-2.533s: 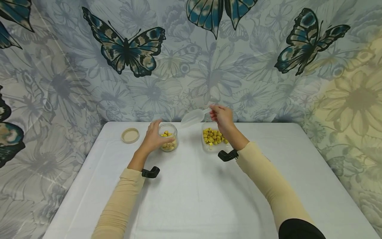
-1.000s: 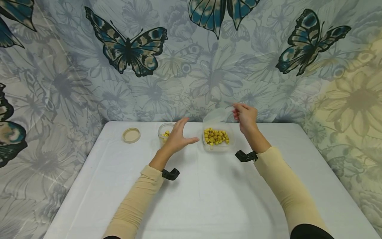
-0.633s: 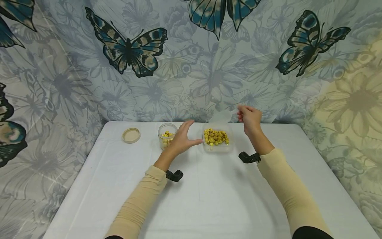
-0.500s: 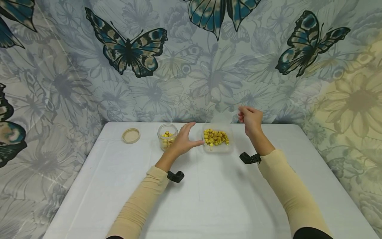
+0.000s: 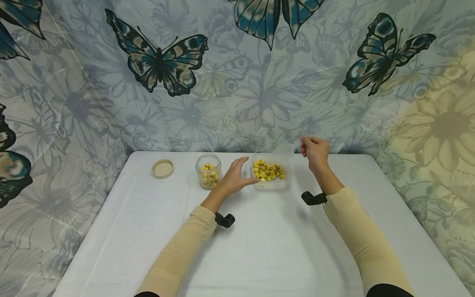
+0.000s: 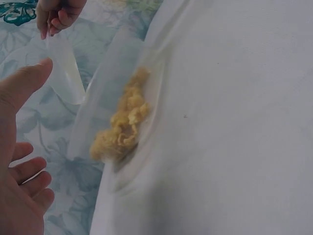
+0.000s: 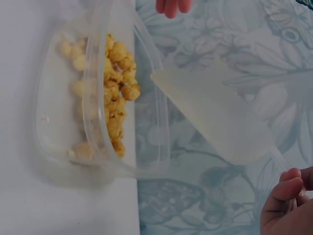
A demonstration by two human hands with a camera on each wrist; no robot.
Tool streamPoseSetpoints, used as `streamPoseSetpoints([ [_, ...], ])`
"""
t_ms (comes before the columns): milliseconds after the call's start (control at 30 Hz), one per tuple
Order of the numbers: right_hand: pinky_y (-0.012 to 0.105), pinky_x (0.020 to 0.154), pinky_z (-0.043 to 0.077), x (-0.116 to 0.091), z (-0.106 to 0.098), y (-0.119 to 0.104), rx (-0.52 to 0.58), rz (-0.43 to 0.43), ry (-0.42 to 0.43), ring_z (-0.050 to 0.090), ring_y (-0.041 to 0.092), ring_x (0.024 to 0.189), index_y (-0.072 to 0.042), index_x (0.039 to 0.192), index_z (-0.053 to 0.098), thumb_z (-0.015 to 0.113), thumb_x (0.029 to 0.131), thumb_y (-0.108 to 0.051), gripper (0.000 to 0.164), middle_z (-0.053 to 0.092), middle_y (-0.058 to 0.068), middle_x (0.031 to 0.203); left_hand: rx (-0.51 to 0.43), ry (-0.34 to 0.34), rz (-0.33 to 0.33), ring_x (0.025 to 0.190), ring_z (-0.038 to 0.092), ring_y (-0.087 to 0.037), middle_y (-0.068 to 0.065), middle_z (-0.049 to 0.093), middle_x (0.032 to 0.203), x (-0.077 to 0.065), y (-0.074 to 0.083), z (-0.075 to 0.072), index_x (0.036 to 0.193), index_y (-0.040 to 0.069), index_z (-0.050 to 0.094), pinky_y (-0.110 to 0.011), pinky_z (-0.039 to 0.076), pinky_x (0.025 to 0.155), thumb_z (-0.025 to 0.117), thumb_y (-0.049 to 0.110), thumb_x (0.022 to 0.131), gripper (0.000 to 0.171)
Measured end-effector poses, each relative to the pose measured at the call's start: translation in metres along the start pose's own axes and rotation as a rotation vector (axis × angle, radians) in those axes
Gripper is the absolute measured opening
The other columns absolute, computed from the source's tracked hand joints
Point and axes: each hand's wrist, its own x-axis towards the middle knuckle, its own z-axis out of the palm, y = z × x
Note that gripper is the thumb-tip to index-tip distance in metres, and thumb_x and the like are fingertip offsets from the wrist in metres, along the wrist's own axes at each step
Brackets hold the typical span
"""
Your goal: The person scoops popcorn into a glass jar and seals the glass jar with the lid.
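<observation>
My right hand [image 5: 316,153] grips the thin handle of a translucent plastic scoop [image 7: 215,112], raised above the back right of a clear plastic container [image 5: 272,188]. The scoop looks bare inside in the right wrist view and is faint in the head view. Yellow caramel popcorn [image 5: 268,170] lies in the container. My left hand [image 5: 233,178] is at the container's left side, fingers and thumb spread; whether the thumb touches the wall I cannot tell. Left of that hand stands a glass jar [image 5: 197,170], uncovered, partly filled with popcorn.
A round beige-rimmed lid [image 5: 162,169] lies left of the jar on the white-covered table [image 5: 237,255]. Close behind the table's back edge hangs a butterfly-patterned cloth [image 5: 267,95]. Black wrist cameras [image 5: 224,220] sit on both forearms.
My left hand has left the jar and moved right to the container. My right hand has carried the scoop rightwards from near the jar to above the container, then slightly lower.
</observation>
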Motion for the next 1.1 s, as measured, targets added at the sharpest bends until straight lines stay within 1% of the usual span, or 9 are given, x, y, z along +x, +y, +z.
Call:
streamPoseSetpoints([
  [100,0.015,0.042,0.041,0.000,-0.002,0.003,-0.065,-0.013,0.005,0.049,0.003,0.046,-0.013,0.075,0.067,0.062,0.094,-0.011,0.020,0.058,-0.007,0.055,0.007,-0.010,-0.010,0.147,0.027,-0.032,-0.011,0.029,0.158,0.001,-0.002,0.006,0.153,0.010,0.030,-0.052,0.031,0.117,0.075,0.042,0.083,0.089],
  [200,0.015,0.043,0.041,0.000,-0.003,0.005,-0.138,-0.026,0.011,0.050,0.003,0.046,-0.006,0.084,0.068,0.061,0.095,-0.013,0.014,0.057,-0.009,0.055,0.012,-0.013,-0.019,0.146,0.028,-0.033,-0.012,0.031,0.157,0.002,-0.006,0.013,0.152,0.010,0.031,-0.051,0.032,0.116,0.075,0.042,0.083,0.088],
  [333,0.015,0.045,0.043,0.000,-0.005,0.009,-0.234,-0.053,0.011,0.050,0.002,0.048,0.004,0.098,0.066,0.059,0.096,-0.016,0.021,0.056,-0.011,0.056,0.006,-0.012,-0.033,0.145,0.030,-0.033,-0.013,0.032,0.157,0.003,-0.012,0.020,0.153,0.010,0.030,-0.050,0.032,0.117,0.076,0.044,0.082,0.090],
  [533,0.015,0.048,0.044,0.000,-0.006,0.017,-0.367,-0.130,0.030,0.051,0.001,0.050,0.006,0.098,0.068,0.059,0.097,-0.018,0.026,0.056,-0.011,0.058,-0.004,-0.013,-0.044,0.145,0.030,-0.034,-0.016,0.031,0.157,0.005,-0.021,0.028,0.154,0.011,0.027,-0.049,0.030,0.118,0.075,0.050,0.082,0.095],
  [600,0.015,0.049,0.045,0.000,-0.006,0.020,-0.419,-0.175,0.040,0.052,0.000,0.051,0.007,0.098,0.070,0.059,0.096,-0.017,0.026,0.060,-0.006,0.062,-0.009,-0.015,-0.047,0.146,0.030,-0.034,-0.016,0.030,0.157,0.006,-0.023,0.030,0.154,0.011,0.026,-0.048,0.031,0.118,0.074,0.051,0.082,0.095],
  [800,0.014,0.049,0.045,-0.003,0.000,0.030,-0.564,-0.298,0.037,0.052,-0.004,0.050,0.007,0.095,0.073,0.058,0.095,-0.013,0.026,0.068,0.019,0.081,0.003,-0.019,-0.028,0.146,0.028,-0.033,-0.015,0.029,0.158,0.008,-0.025,0.034,0.155,0.012,0.024,-0.048,0.029,0.119,0.074,0.048,0.083,0.095],
  [867,0.013,0.049,0.044,-0.004,0.001,0.032,-0.580,-0.307,0.037,0.051,-0.004,0.050,0.007,0.094,0.073,0.058,0.096,-0.015,0.027,0.068,0.021,0.082,0.011,-0.022,-0.019,0.146,0.028,-0.034,-0.015,0.028,0.158,0.010,-0.024,0.035,0.155,0.012,0.024,-0.048,0.029,0.119,0.075,0.047,0.083,0.095],
  [933,0.013,0.048,0.045,-0.005,0.002,0.034,-0.574,-0.287,0.041,0.052,-0.004,0.050,0.007,0.094,0.073,0.058,0.097,-0.017,0.028,0.068,0.018,0.079,0.015,-0.026,-0.015,0.147,0.028,-0.034,-0.015,0.028,0.158,0.010,-0.023,0.035,0.156,0.012,0.023,-0.048,0.029,0.119,0.074,0.047,0.084,0.095],
  [1100,0.014,0.047,0.047,-0.003,0.001,0.042,-0.442,-0.169,0.026,0.053,-0.002,0.049,0.009,0.101,0.070,0.059,0.097,-0.016,0.028,0.061,-0.001,0.066,0.016,-0.032,-0.015,0.147,0.027,-0.034,-0.015,0.027,0.159,0.010,-0.021,0.035,0.156,0.013,0.021,-0.050,0.030,0.118,0.073,0.048,0.084,0.095],
])
